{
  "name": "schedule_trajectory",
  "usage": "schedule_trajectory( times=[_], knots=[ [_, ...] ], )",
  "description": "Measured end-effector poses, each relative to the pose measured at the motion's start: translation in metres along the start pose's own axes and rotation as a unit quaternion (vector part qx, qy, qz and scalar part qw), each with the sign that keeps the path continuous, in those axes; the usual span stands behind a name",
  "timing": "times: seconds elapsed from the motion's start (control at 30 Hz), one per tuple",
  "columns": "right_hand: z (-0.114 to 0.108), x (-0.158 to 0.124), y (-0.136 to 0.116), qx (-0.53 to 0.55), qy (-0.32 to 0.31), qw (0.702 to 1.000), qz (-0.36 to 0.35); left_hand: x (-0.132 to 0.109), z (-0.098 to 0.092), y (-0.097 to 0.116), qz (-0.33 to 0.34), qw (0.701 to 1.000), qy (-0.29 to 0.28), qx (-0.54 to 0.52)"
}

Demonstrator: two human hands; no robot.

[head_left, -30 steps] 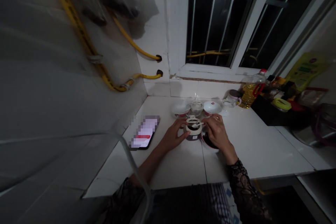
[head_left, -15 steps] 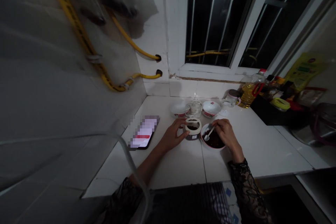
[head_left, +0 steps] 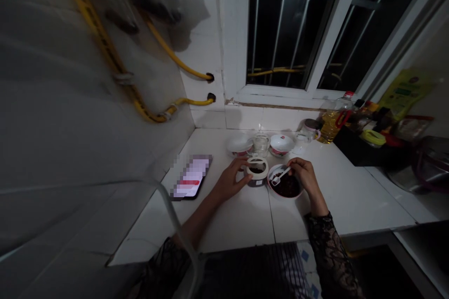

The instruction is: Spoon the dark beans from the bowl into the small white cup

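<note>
My left hand [head_left: 234,177] is closed around the side of a small jar [head_left: 257,178] with a pale rim, thumb and fingers on either side of it. Dark contents show through the jar's top opening. Pinched in my right hand [head_left: 304,176] is the handle of a small white spoon [head_left: 280,176]. The spoon's head is over the left part of a white bowl [head_left: 271,187], which holds a dark, loose-looking food [head_left: 289,188]. Jar and bowl stand side by side on the white tiled counter [head_left: 238,224].
Behind the jar stand two white bowls, one on the left [head_left: 239,144] and one on the right [head_left: 281,144], with a glass jar [head_left: 260,144] between them. A phone [head_left: 192,177] lies at left. An oil bottle [head_left: 329,124] and a black condiment box [head_left: 354,147] are at right.
My right hand has shifted slightly right and its fingers show more openly around the spoon handle. The spoon's head has risen a little. My left hand stays on the jar.
</note>
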State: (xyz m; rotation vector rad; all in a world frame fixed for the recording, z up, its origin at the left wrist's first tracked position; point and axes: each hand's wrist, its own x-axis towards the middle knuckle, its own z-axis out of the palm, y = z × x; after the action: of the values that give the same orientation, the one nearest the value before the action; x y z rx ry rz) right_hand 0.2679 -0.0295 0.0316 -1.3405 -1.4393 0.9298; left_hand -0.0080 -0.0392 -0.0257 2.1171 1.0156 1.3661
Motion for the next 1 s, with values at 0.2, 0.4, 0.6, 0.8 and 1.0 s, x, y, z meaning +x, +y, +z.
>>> schedule_trajectory(
  times=[0.2, 0.4, 0.6, 0.8, 1.0],
  knots=[
    [0.001, 0.002, 0.003, 0.022, 0.015, 0.999, 0.02, 0.0, 0.001, 0.0, 0.005, 1.0, 0.001, 0.005],
    [-0.004, 0.002, 0.006, -0.009, 0.042, 0.999, -0.004, 0.0, 0.001, -0.001, 0.003, 1.0, -0.002, 0.006],
    [-0.003, -0.005, -0.004, -0.175, -0.064, 0.973, -0.14, 0.0, 0.001, 0.0, 0.005, 1.0, 0.001, 0.007],
    [-0.009, -0.003, -0.002, -0.121, -0.069, 0.981, -0.131, 0.0, 0.001, -0.003, 0.004, 1.0, 0.002, 0.001],
    [-0.022, -0.004, -0.003, -0.191, -0.038, 0.965, -0.175, -0.001, 0.001, -0.002, 0.006, 1.0, 0.004, -0.004]
  ],
)
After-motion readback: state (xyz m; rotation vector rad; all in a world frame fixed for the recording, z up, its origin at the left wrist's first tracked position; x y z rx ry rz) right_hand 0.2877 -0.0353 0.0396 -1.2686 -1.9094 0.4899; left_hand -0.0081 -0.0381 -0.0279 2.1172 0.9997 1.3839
